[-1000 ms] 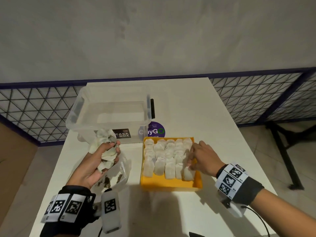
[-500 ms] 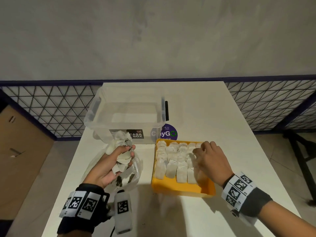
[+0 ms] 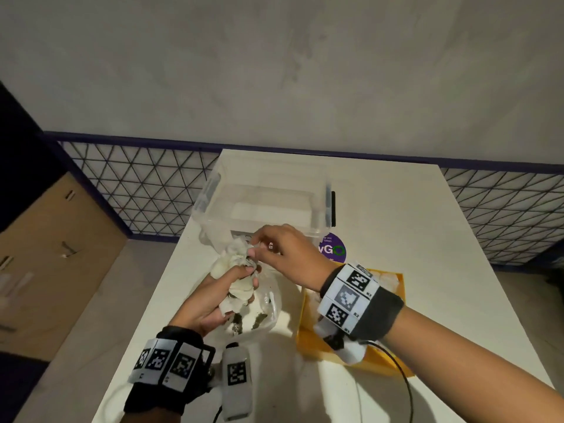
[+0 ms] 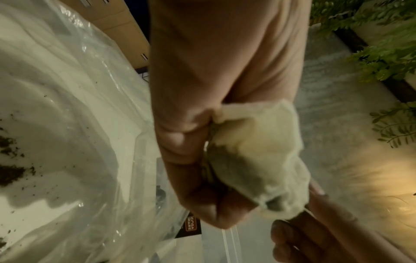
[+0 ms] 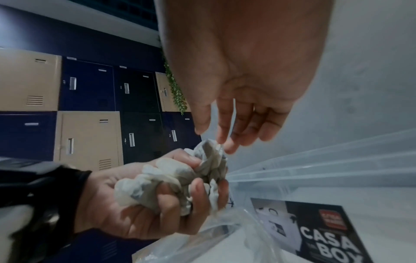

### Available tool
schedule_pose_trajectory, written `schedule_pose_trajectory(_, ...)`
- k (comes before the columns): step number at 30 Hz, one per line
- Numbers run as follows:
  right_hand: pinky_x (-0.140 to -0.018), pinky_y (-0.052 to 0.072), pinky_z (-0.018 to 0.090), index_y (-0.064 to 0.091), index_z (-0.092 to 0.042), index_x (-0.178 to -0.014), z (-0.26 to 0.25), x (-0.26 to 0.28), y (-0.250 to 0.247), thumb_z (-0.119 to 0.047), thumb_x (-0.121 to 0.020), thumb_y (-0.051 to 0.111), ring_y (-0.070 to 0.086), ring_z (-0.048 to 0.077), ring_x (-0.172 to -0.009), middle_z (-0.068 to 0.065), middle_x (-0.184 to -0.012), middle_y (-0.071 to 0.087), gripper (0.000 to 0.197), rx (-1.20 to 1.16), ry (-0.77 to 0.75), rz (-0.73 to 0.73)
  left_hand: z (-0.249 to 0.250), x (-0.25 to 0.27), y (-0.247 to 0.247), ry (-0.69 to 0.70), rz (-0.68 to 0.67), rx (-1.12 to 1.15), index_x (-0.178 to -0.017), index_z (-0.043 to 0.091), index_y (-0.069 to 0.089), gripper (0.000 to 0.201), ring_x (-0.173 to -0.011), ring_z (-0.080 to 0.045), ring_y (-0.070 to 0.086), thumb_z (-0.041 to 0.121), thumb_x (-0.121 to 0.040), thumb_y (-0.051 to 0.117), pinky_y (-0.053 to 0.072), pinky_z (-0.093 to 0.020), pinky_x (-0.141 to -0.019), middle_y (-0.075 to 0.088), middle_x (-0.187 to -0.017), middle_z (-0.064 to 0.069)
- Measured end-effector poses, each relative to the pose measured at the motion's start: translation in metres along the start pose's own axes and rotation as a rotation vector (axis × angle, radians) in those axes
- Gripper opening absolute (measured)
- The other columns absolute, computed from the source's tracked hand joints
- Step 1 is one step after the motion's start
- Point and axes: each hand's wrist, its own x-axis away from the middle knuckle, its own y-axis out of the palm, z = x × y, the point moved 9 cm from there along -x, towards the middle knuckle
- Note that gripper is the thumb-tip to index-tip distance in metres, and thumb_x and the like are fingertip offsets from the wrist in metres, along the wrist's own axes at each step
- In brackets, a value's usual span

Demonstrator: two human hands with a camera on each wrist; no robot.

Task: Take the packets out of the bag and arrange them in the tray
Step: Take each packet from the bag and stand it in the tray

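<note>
My left hand grips a crumpled bunch of white packets above the clear plastic bag, which lies flat on the table with dark crumbs inside. My right hand has reached across and pinches a corner of the top packet between thumb and fingertips. In the left wrist view the bunch bulges out of my fist. The yellow tray sits to the right, mostly hidden under my right wrist; some white packets show in its far corner.
A clear lidless storage box with a dark label stands right behind my hands. A purple round sticker lies beside it. The white table ends at a mesh railing; lockers stand to the left.
My right hand left the tray and moved left to the bunch in my left hand, taking hold of the top packet. The left hand has kept its grip. The head view has shifted left.
</note>
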Motion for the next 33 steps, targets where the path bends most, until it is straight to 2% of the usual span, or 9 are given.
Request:
schedule_pose_trajectory(3, -0.071, 0.039, 0.025, 0.060, -0.010, -0.106, 0.006, -0.009, 0.010, -0.026, -0.086, 0.064, 0.050, 0.013, -0.077, 0.000, -0.084, 0.058, 0.026, -0.136, 0.083, -0.050, 0.007, 0.002, -0.007, 0.060, -0.013, -0.154, -0.092, 0.007, 0.063, 0.010, -0.053, -0.015, 0.054, 0.014, -0.089, 0.057, 0.043, -0.023, -0.045, 0.059, -0.071, -0.010)
schedule_pose_trajectory(7, -0.067, 0.039, 0.010, 0.064, -0.010, -0.092, 0.012, -0.012, 0.016, -0.015, -0.083, 0.067, 0.050, 0.004, -0.069, -0.007, -0.074, 0.056, 0.011, -0.297, 0.145, -0.076, 0.009, 0.004, -0.012, 0.099, -0.017, -0.211, -0.099, 0.001, 0.062, 0.019, -0.048, -0.014, 0.052, 0.017, -0.091, 0.055, 0.042, -0.021, -0.042, 0.059, -0.070, -0.009)
schedule_pose_trajectory(12, -0.068, 0.042, 0.019, 0.057, -0.015, -0.078, 0.020, -0.010, 0.009, -0.011, -0.081, 0.068, 0.050, 0.013, -0.073, 0.001, -0.076, 0.057, 0.012, -0.605, 0.225, -0.049, 0.005, 0.003, -0.023, 0.078, -0.011, -0.105, -0.103, 0.007, 0.064, 0.032, -0.056, -0.017, 0.053, 0.031, -0.082, 0.065, 0.043, -0.023, -0.048, 0.059, -0.076, -0.009)
schedule_pose_trajectory(15, -0.068, 0.044, 0.023, 0.053, -0.015, -0.075, 0.024, -0.009, 0.005, -0.014, -0.083, 0.066, 0.054, 0.013, -0.071, 0.003, -0.076, 0.059, 0.015, -0.686, 0.276, -0.057, 0.006, 0.003, -0.027, 0.085, -0.005, -0.072, -0.099, 0.014, 0.069, 0.023, -0.064, -0.017, 0.053, 0.031, -0.085, 0.067, 0.042, -0.025, -0.051, 0.058, -0.088, -0.010)
schedule_pose_trajectory(20, -0.061, 0.045, 0.022, 0.048, -0.014, -0.070, 0.024, -0.011, 0.005, -0.012, -0.084, 0.065, 0.053, 0.011, -0.061, 0.003, -0.069, 0.057, 0.023, -0.685, 0.296, -0.098, 0.010, 0.005, -0.031, 0.106, 0.014, -0.041, -0.086, 0.016, 0.073, 0.015, -0.058, -0.017, 0.052, 0.026, -0.085, 0.062, 0.042, -0.023, -0.049, 0.058, -0.080, -0.009)
schedule_pose_trajectory(24, -0.058, 0.048, 0.025, 0.049, -0.016, -0.071, 0.021, -0.013, 0.017, -0.011, -0.082, 0.069, 0.054, 0.016, -0.060, 0.001, -0.066, 0.056, 0.023, -0.450, 0.247, -0.161, 0.016, 0.010, -0.040, 0.116, 0.059, 0.076, -0.075, 0.016, 0.074, 0.015, -0.059, -0.015, 0.053, 0.020, -0.082, 0.062, 0.044, -0.022, -0.048, 0.060, -0.079, -0.008)
schedule_pose_trajectory(26, -0.057, 0.049, 0.026, 0.050, -0.016, -0.074, 0.019, -0.012, 0.024, -0.008, -0.081, 0.068, 0.054, 0.014, -0.058, 0.001, -0.065, 0.056, 0.022, -0.394, 0.234, -0.188, 0.018, 0.011, -0.042, 0.106, 0.078, 0.139, -0.078, 0.011, 0.072, 0.014, -0.057, -0.014, 0.055, 0.016, -0.083, 0.060, 0.047, -0.020, -0.046, 0.060, -0.076, -0.009)
schedule_pose_trajectory(29, -0.067, 0.054, 0.031, 0.056, -0.009, -0.089, 0.018, -0.011, 0.030, 0.001, -0.080, 0.066, 0.054, 0.013, -0.063, 0.001, -0.069, 0.054, 0.017, -0.396, 0.248, -0.217, 0.019, 0.014, -0.043, 0.107, 0.093, 0.151, -0.089, 0.007, 0.063, 0.009, -0.057, -0.012, 0.057, 0.014, -0.086, 0.057, 0.048, -0.020, -0.045, 0.060, -0.077, -0.007)
schedule_pose_trajectory(33, -0.072, 0.054, 0.028, 0.060, 0.002, -0.101, 0.019, -0.008, 0.027, 0.009, -0.078, 0.064, 0.056, 0.013, -0.064, 0.001, -0.070, 0.056, 0.024, -0.370, 0.256, -0.252, 0.018, 0.015, -0.043, 0.105, 0.102, 0.149, -0.084, 0.008, 0.066, 0.009, -0.057, -0.012, 0.058, 0.014, -0.082, 0.060, 0.046, -0.019, -0.045, 0.059, -0.077, -0.009)
